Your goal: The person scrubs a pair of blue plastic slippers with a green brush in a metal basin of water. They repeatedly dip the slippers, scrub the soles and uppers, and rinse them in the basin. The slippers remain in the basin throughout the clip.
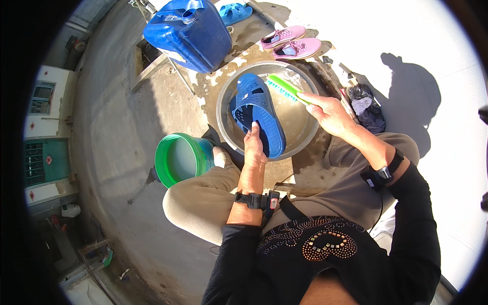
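Observation:
My left hand (254, 146) grips a blue plastic slipper (272, 126) by its heel end, thumb on the footbed, over a round grey basin (223, 131). Its perforated strap faces up, toe pointing away from me. Part of another blue slipper (235, 110) shows beneath it. My right hand (329, 114) is closed around the handle of a green scrub brush (284, 87), held over the basin's right side with its teal bristles facing down and left. The brush and the held slipper look slightly apart. Cloudy water (295, 118) lies in the basin.
A green bucket (159, 160) of cloudy water stands left of my foot. Beyond the basin are a blue jerrycan (190, 38), pink lace-up shoes (297, 48) and light-blue sandals (236, 14). A black plastic bag (368, 110) lies to the right.

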`<action>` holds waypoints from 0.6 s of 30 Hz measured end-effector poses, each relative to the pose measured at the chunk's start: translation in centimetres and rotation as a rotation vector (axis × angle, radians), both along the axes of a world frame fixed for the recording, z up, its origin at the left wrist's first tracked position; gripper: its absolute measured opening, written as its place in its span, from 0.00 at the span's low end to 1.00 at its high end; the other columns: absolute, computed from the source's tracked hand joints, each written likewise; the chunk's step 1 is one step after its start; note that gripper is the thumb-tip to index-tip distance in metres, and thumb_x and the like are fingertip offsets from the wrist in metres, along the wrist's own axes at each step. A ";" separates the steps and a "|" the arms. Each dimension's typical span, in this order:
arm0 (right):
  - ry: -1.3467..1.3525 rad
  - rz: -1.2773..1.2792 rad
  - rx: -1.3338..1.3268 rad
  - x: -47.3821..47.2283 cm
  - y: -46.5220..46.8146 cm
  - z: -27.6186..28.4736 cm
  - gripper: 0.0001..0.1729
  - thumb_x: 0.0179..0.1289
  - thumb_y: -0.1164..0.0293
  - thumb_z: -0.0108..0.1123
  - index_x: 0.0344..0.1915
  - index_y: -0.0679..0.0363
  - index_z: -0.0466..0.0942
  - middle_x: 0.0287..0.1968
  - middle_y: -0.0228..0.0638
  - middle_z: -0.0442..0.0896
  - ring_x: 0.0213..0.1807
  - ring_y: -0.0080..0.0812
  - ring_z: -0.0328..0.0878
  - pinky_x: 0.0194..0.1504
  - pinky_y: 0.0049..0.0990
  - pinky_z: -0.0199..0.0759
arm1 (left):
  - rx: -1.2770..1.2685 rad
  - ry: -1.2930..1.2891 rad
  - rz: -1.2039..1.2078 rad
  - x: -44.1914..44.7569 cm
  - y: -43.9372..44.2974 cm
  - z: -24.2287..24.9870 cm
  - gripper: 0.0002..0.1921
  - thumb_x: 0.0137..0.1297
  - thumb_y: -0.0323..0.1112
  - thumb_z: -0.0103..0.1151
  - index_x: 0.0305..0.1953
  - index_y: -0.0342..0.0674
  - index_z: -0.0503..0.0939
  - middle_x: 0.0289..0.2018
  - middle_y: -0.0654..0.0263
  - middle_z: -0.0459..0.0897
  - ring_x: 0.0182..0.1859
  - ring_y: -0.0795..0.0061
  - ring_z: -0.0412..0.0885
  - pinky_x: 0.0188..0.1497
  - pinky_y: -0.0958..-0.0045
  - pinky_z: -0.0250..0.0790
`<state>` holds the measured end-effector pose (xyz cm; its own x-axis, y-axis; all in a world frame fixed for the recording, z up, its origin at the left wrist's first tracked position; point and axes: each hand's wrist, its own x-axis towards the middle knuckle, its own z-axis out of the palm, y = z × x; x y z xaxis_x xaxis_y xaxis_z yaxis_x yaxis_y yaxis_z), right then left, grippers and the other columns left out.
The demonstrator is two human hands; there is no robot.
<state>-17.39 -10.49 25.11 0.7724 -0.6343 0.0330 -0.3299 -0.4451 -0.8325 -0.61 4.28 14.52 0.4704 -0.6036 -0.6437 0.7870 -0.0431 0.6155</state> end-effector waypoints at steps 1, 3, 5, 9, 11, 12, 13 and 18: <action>-0.055 0.055 -0.025 -0.1 0.6 0.3 0.22 0.61 0.77 0.51 0.56 0.51 0.73 0.47 0.44 0.80 0.41 0.38 0.81 0.44 0.27 0.72 | -0.059 -0.088 0.040 0.2 0.2 0.1 0.15 0.69 0.43 0.49 0.47 0.38 0.73 0.39 0.63 0.80 0.40 0.72 0.79 0.44 0.70 0.73; 0.021 0.167 -0.087 -0.3 1.7 0.8 0.22 0.60 0.74 0.55 0.56 0.50 0.73 0.40 0.43 0.82 0.36 0.41 0.80 0.39 0.30 0.73 | -0.097 -0.201 0.086 0.8 0.1 0.4 0.13 0.69 0.40 0.50 0.46 0.38 0.72 0.39 0.64 0.80 0.38 0.75 0.78 0.42 0.72 0.74; 0.136 0.250 -0.032 -0.4 2.7 0.9 0.21 0.60 0.73 0.55 0.55 0.50 0.73 0.35 0.42 0.81 0.33 0.42 0.79 0.36 0.32 0.73 | -0.188 -0.164 0.091 1.0 0.2 1.1 0.13 0.67 0.39 0.52 0.48 0.40 0.71 0.40 0.66 0.79 0.39 0.76 0.78 0.42 0.72 0.73; 0.275 0.313 -0.074 -0.3 4.4 0.6 0.21 0.59 0.70 0.57 0.55 0.49 0.73 0.31 0.43 0.80 0.31 0.44 0.79 0.33 0.36 0.73 | -0.362 0.138 0.095 0.4 0.2 2.6 0.30 0.64 0.55 0.52 0.58 0.39 0.64 0.49 0.57 0.74 0.48 0.63 0.77 0.49 0.61 0.73; 0.266 0.360 -0.172 -0.5 5.1 0.5 0.22 0.60 0.70 0.56 0.55 0.49 0.72 0.32 0.43 0.80 0.31 0.45 0.79 0.33 0.37 0.73 | -0.675 0.318 -0.021 0.0 0.3 3.0 0.38 0.61 0.64 0.49 0.61 0.38 0.60 0.52 0.53 0.73 0.50 0.55 0.77 0.49 0.56 0.74; 0.238 0.359 -0.188 -0.6 5.4 0.4 0.22 0.60 0.70 0.56 0.56 0.48 0.72 0.33 0.43 0.80 0.32 0.46 0.78 0.34 0.39 0.72 | -0.688 0.264 -0.038 0.1 0.3 3.1 0.43 0.58 0.69 0.46 0.62 0.37 0.60 0.52 0.50 0.73 0.50 0.51 0.77 0.48 0.53 0.74; 0.243 0.382 -0.159 -0.7 5.8 0.3 0.24 0.61 0.70 0.55 0.58 0.48 0.70 0.33 0.43 0.79 0.34 0.48 0.78 0.35 0.40 0.72 | -0.704 0.286 -0.046 0.2 0.3 3.1 0.44 0.58 0.71 0.43 0.61 0.35 0.61 0.51 0.49 0.73 0.49 0.52 0.77 0.47 0.51 0.74; 0.320 0.356 -0.182 0.3 5.6 -1.0 0.29 0.61 0.72 0.52 0.64 0.46 0.62 0.33 0.47 0.79 0.36 0.50 0.78 0.37 0.42 0.71 | -0.398 0.293 0.001 0.2 0.0 2.9 0.42 0.63 0.70 0.29 0.62 0.36 0.61 0.51 0.49 0.74 0.50 0.51 0.77 0.50 0.52 0.72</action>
